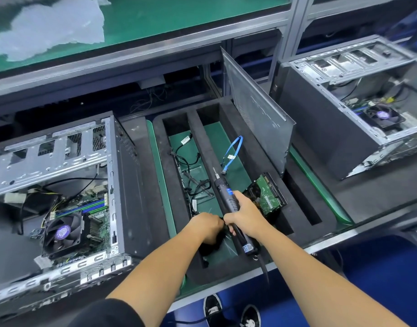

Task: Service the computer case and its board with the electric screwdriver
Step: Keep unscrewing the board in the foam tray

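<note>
Right hand (pixel 244 214) is wrapped round the electric screwdriver (pixel 228 197) over the foam tray (pixel 294 208); left hand (pixel 207 226) reaches into a slot, fingers curled, grip unclear; 1 open computer case (pixel 61 185) sits left.

Left hand (pixel 208 226) fingertips hidden

black foam tray (pixel 254 147), blue cable (pixel 235 149), green mat (pixel 162 185)

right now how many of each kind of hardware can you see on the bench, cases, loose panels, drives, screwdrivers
computer cases: 2, left and right
side panel: 1
hard drive: 1
electric screwdriver: 1, held by the right hand
total: 5
</note>
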